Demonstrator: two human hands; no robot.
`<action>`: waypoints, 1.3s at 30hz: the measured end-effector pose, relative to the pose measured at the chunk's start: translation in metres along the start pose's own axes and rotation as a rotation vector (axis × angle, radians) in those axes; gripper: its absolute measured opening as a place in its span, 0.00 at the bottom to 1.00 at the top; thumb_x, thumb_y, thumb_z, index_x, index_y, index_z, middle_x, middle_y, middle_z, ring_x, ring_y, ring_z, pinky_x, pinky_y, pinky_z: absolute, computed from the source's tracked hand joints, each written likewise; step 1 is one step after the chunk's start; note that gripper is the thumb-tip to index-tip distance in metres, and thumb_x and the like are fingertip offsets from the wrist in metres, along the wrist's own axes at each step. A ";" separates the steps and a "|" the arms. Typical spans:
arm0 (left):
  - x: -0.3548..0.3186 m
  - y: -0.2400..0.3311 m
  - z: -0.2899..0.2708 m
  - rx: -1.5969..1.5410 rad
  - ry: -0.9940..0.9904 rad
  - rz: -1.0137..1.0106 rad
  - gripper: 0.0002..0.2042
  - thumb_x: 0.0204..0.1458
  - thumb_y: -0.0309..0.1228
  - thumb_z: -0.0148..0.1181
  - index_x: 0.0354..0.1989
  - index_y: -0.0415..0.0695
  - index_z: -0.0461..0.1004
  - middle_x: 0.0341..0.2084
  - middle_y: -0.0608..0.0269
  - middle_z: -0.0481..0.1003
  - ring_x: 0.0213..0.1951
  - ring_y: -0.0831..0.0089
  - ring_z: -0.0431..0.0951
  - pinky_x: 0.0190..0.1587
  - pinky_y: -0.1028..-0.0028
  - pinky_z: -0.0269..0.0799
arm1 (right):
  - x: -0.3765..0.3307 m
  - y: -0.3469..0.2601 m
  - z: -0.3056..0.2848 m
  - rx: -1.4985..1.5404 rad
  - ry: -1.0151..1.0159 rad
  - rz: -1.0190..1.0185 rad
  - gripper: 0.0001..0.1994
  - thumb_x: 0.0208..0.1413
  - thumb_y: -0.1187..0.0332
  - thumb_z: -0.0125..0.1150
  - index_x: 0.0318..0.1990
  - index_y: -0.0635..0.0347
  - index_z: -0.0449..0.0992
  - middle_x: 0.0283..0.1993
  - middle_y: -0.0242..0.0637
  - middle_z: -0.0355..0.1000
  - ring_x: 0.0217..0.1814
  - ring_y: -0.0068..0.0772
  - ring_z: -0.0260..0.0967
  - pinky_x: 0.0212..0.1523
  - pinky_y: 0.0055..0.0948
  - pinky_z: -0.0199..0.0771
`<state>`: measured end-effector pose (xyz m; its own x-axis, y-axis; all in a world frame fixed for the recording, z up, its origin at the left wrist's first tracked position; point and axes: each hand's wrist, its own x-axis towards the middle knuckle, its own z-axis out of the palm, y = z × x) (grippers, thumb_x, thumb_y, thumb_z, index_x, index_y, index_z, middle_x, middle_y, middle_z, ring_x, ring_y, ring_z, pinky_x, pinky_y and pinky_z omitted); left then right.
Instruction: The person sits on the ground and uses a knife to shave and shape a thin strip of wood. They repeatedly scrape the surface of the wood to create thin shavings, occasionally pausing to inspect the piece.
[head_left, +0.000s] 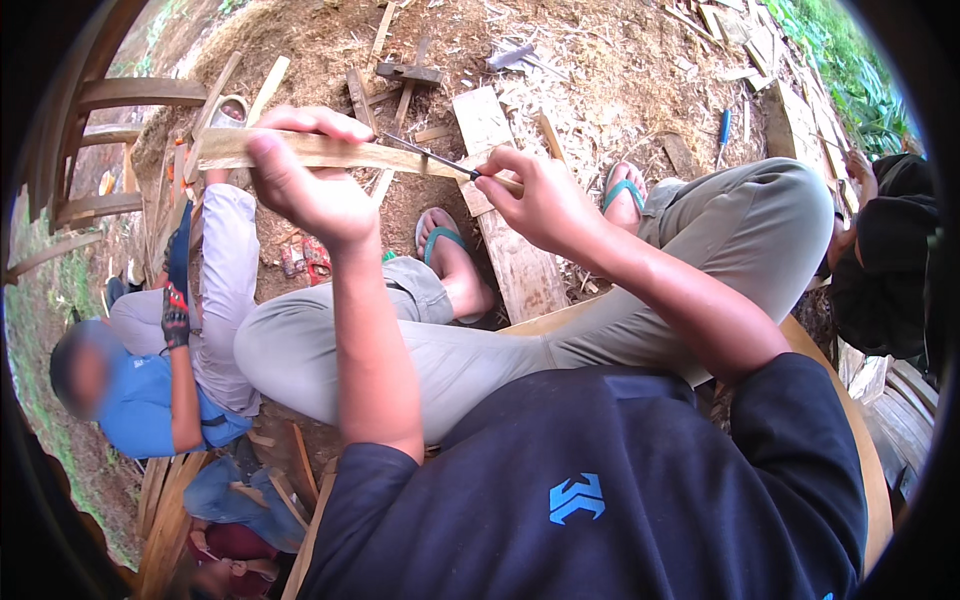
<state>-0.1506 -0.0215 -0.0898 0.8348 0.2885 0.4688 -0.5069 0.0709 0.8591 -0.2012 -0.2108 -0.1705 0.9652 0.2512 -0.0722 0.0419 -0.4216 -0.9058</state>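
The left hand [310, 185] clenches a long wooden strip [330, 152], held level above the knees. Just to its right, the right hand [540, 205] grips a thin dark blade [430, 155], its tip lying on the strip. Below lie a plank [515, 250] and sandalled feet; a person in blue [150, 400] sits further left.

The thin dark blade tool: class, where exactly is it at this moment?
In the head view, upper centre: the blade tool is gripped by the right hand, its tip lying on the wooden strip held by the left hand.
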 end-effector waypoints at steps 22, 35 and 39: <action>0.005 0.059 0.008 -0.099 0.012 0.144 0.24 0.68 0.51 0.38 0.25 0.45 0.57 0.14 0.73 0.51 0.16 0.84 0.48 0.17 0.78 0.42 | -0.031 -0.059 0.007 -0.111 0.050 -0.160 0.08 0.61 0.68 0.58 0.42 0.63 0.74 0.30 0.57 0.76 0.36 0.59 0.77 0.34 0.44 0.76; 0.004 0.057 0.007 -0.133 0.014 0.142 0.22 0.69 0.48 0.37 0.27 0.44 0.58 0.14 0.72 0.52 0.16 0.84 0.48 0.18 0.79 0.43 | -0.028 -0.037 0.008 -0.150 -0.022 0.108 0.11 0.63 0.64 0.57 0.45 0.63 0.73 0.31 0.59 0.75 0.35 0.60 0.77 0.35 0.46 0.73; 0.003 0.057 0.006 -0.141 0.016 0.130 0.22 0.69 0.47 0.38 0.27 0.43 0.59 0.14 0.72 0.53 0.16 0.84 0.49 0.18 0.79 0.44 | -0.027 -0.041 0.005 -0.183 -0.029 0.077 0.13 0.63 0.61 0.58 0.46 0.61 0.75 0.17 0.36 0.67 0.17 0.26 0.62 0.22 0.33 0.58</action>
<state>-0.1758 -0.0225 -0.0380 0.7574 0.3186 0.5699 -0.6364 0.1651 0.7535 -0.2298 -0.1960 -0.1336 0.9597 0.2362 -0.1525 0.0173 -0.5910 -0.8065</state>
